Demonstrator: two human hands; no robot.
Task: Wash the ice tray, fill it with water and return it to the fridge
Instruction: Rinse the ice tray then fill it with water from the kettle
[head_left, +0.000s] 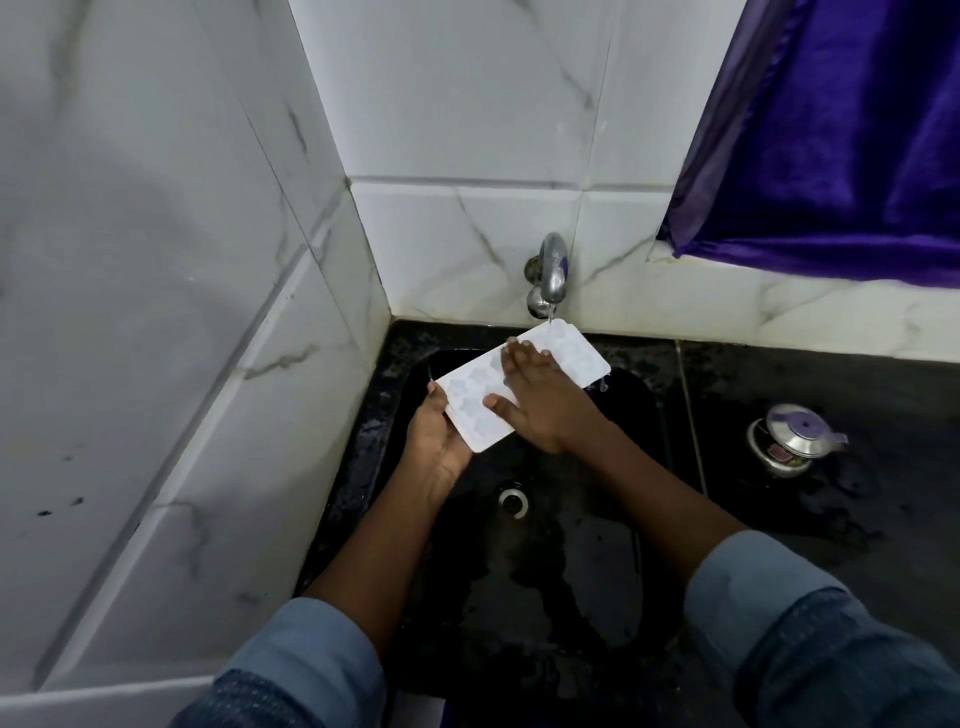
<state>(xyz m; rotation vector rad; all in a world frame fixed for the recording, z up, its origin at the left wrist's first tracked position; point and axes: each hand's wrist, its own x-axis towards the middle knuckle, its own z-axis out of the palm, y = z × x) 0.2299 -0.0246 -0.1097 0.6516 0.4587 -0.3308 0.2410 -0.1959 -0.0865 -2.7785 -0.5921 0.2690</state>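
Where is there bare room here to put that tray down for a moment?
The black counter between the sink and the steel pot is bare, as is the strip behind the pot up to the wall tiles. Under the tap it is crowded: left hand, right hand, ice tray.

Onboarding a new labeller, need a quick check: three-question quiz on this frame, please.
1. True or false: water runs from the tap onto the ice tray.
2. The left hand grips the tray's near corner. The right hand: A) rests flat on top, B) turns the tap, C) holds a sponge.
3. Fill in: the lidded steel pot stands to the sink's ____.
Key: 1 true; 2 A; 3 right.
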